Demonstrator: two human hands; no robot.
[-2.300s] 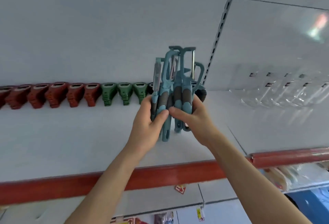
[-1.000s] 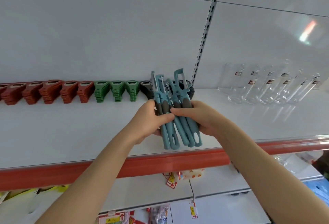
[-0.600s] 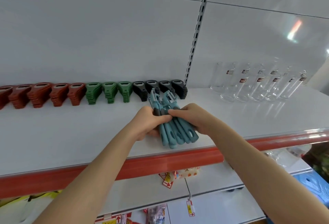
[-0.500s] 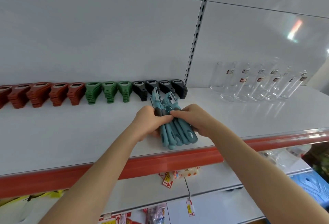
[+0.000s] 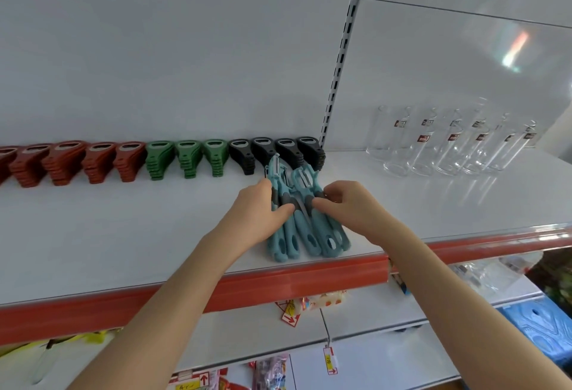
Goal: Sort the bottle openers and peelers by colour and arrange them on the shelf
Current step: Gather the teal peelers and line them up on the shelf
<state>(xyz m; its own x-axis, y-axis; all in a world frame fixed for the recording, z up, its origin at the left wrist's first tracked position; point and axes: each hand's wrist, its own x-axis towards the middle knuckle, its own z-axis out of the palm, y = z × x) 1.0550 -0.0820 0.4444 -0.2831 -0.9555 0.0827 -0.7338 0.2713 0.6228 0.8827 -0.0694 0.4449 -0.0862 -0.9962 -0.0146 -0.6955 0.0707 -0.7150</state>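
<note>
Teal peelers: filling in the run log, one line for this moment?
teal peelers | lying on shelf | left hand holds | right hand holds

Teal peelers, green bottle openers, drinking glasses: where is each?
teal peelers (image 5: 305, 234), head view, on a handle.
green bottle openers (image 5: 188, 157), head view, on the middle opener's body.
drinking glasses (image 5: 425, 154), head view, on one glass's wall.
</note>
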